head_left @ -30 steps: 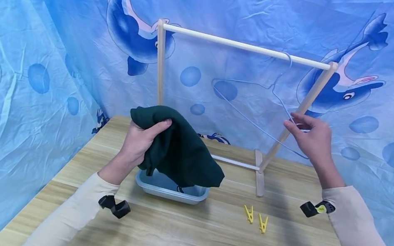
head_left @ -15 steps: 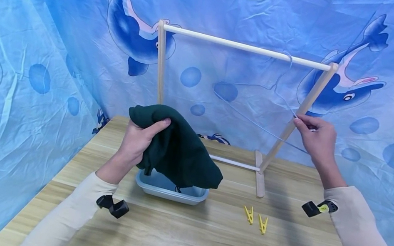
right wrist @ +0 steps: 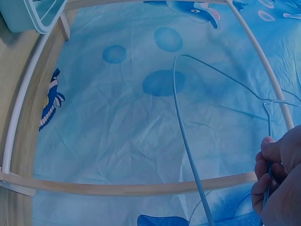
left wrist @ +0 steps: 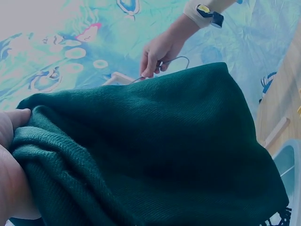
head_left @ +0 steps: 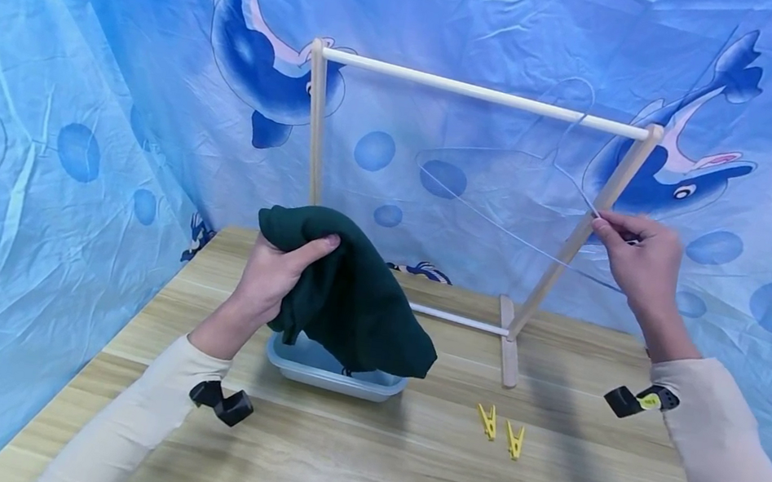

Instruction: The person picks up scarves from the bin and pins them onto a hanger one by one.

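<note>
Left hand (head_left: 267,278) grips a green cloth (head_left: 365,304) in front of the rack (head_left: 452,83), thumb over it; right hand (head_left: 643,257) pinches a hanger (head_left: 461,201) beside the rack's right post. In the head view, the hanger's long axis slopes down rightward across the rack, so the right hand is nearer it and the cloth lies to its left. One tub (head_left: 336,382) and two pegs (head_left: 490,427) sit before the rack. Left wrist view: one cloth; that hand's fingers are mostly hidden. Right wrist view: curled fingers hold one hanger; I cannot tell whether its hook touches the rack.
</note>
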Motion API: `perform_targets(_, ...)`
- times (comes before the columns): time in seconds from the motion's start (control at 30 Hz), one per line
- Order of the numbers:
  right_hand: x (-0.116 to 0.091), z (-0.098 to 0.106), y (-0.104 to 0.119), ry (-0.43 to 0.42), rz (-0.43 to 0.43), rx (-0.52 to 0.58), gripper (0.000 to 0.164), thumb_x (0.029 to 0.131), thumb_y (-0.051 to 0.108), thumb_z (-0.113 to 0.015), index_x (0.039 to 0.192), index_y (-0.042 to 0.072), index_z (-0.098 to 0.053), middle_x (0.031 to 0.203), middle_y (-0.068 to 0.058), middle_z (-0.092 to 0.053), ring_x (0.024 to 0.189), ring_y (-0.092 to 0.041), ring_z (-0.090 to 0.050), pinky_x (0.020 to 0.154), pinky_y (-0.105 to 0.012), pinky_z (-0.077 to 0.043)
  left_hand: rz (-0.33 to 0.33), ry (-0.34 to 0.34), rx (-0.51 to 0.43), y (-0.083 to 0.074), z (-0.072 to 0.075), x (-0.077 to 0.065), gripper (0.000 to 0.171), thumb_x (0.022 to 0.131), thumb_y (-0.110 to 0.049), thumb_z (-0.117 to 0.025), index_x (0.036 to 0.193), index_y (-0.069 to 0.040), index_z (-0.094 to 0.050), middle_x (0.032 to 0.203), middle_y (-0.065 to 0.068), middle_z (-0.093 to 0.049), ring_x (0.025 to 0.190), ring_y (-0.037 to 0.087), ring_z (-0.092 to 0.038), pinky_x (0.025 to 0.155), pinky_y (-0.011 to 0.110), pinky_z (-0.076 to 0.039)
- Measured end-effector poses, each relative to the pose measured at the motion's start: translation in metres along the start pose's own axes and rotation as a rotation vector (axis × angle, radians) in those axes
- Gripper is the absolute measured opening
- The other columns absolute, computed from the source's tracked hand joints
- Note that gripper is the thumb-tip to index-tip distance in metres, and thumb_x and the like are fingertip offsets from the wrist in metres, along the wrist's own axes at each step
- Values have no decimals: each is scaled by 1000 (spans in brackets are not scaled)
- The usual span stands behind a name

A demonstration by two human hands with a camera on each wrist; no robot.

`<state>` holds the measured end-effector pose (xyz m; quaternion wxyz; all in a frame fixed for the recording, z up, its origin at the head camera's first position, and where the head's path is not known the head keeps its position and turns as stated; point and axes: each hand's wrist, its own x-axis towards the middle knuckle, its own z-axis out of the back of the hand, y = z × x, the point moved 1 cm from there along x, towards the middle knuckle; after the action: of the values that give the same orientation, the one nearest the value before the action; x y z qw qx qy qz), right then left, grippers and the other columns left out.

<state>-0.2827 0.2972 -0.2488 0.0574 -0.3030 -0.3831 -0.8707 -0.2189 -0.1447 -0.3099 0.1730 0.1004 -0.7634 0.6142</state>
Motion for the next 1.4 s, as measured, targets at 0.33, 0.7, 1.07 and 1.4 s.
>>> perform_targets(0.33,-6,3,5,-9,73,39,30,98,26,-70,116,3,-77,85,26,-60,78,-1,-57,62,-8,-44,20,23,33,-3,-1,-1,14,95,-12,-73,109,-16,-76,106,3,-74,98,23,-67,94,33,-55)
perform_targets(0.7,-17,-11,10,-25,204,118,15,93,8,-76,105,0,-80,80,26,-60,72,-2,-51,57,-12,-37,102,30,64,-8,-3,-1,16,95,-13,-73,110,-21,-73,109,0,-73,102,24,-64,96,32,-53)
perform_targets(1.07,-33,-33,12,31,242,129,14,93,7,-75,104,1,-80,86,12,-67,71,-2,-54,59,-12,-41,82,58,20,-12,-9,-2,17,96,-10,-71,108,-22,-74,108,1,-73,100,24,-64,96,33,-53)
perform_targets(1.4,-44,-52,11,59,252,139,13,93,8,-75,103,0,-80,84,-8,-71,69,-4,-53,59,-15,-40,72,104,-30,-12,-17,-3,22,94,-5,-70,104,-23,-76,105,-1,-75,97,21,-65,94,32,-54)
